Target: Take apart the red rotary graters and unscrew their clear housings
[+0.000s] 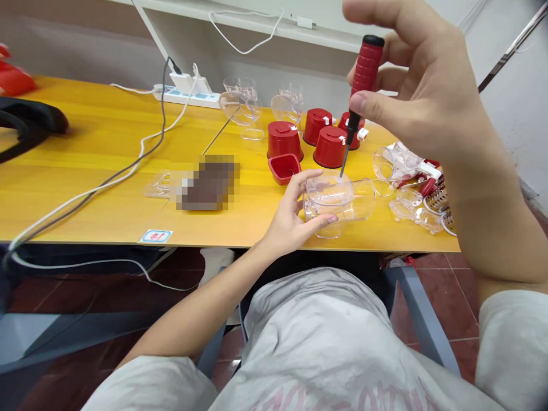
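My left hand grips a clear plastic jug-shaped container from the near side and steadies it on the yellow table. Raised above it, my right hand pinches a red-handled screwdriver between thumb and fingers. The thin black-and-steel shaft points down, and its tip meets or nearly meets the top of the clear container. I cannot tell which. Any screw there is too small to see.
Several red cylindrical containers and a small red square cup stand behind the hands. Clear plastic parts and metal grater pieces lie nearby. A power strip, white and dark cables, and a pixelated brown object occupy the table's left.
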The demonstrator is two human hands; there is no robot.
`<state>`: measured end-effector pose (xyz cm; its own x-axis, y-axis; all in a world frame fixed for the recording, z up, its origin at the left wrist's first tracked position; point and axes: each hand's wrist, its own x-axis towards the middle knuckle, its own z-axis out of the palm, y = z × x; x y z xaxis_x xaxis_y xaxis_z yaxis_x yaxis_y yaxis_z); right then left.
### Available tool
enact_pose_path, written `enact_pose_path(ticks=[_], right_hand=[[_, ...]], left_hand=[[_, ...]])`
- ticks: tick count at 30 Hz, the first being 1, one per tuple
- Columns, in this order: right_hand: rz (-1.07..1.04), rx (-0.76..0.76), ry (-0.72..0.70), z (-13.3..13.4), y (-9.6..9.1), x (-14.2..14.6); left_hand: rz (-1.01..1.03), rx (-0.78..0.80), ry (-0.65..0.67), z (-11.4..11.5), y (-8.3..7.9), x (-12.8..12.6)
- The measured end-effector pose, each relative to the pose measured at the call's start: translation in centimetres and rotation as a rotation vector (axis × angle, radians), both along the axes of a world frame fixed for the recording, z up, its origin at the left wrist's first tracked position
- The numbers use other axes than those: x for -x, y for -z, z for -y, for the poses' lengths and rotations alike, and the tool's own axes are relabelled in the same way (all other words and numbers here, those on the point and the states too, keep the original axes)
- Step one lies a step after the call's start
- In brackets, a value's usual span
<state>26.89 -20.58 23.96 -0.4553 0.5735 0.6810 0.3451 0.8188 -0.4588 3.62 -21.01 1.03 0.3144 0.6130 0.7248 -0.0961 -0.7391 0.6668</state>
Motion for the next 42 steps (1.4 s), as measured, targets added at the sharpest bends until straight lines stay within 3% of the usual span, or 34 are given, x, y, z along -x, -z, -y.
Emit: enact_pose_path(ticks=[3,9,15,24,34,39,42], right_hand=[[-0.095,0.068,-0.073,0.2,0.0,0.1],[0.107,-0.104,0.175,1.4,-0.2,0.7],[-0.036,0.042,-0.005,1.4,-0.1,0.6],[-0.137,0.105,-0.100,1.0,0.1,0.6],[-0.210,0.040,-0.110,0.6,-0.3,0.4],[-0.260,0.010,-0.062,1.9,-0.4,0.2],[-0.200,-0.015,-0.044,2.9,0.0,-0.3]], left_hand=[[0.002,-0.008,-0.025,0.0,0.0,-0.1],[-0.021,-0.032,-0.046,0.1,-0.1,-0.2],[-0.011,-0.024,-0.029,0.1,-0.1,-0.1],[-0.003,-0.018,0.000,0.0,-0.1,0.0],[-0.010,-0.007,-0.008,-0.5,0.6,-0.2],[0.013,-0.015,-0.025,-0.5,0.5,-0.7],[0.003,-0.109,-0.105,-0.2,0.1,-0.7]])
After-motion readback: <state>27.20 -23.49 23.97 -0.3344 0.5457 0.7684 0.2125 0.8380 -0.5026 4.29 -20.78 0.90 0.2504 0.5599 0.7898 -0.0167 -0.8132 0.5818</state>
